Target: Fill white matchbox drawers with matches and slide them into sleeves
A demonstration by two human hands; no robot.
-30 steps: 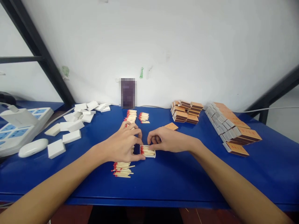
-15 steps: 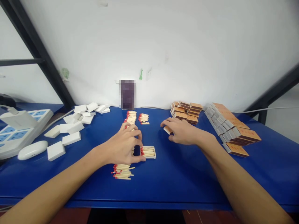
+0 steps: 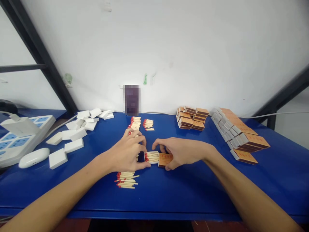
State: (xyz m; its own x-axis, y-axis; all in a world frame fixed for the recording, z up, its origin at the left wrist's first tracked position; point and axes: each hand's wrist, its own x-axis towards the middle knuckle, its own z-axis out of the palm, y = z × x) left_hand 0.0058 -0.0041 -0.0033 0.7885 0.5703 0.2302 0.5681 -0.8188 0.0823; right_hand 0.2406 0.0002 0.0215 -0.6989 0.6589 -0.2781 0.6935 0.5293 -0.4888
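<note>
A white matchbox tray filled with red-headed matches lies on the blue table, its left end between the thumb and finger of my left hand. My right hand grips an orange matchbox sleeve by its sides, and the sleeve's left end meets the tray's right end. Under and beyond my left hand runs a row of matches, partly hidden. Nearer the table's front lies another pile of matches. A small match pile sits farther back.
Loose white trays are scattered at the left, near a power strip and a white rounded object. Orange sleeves are stacked at the back right. Filled-out rows of matchboxes stand at the far right.
My right hand has moved left and toward me with the sleeve, bringing it from near the back stack to the tray's right end. My left hand has stayed at the tray.
</note>
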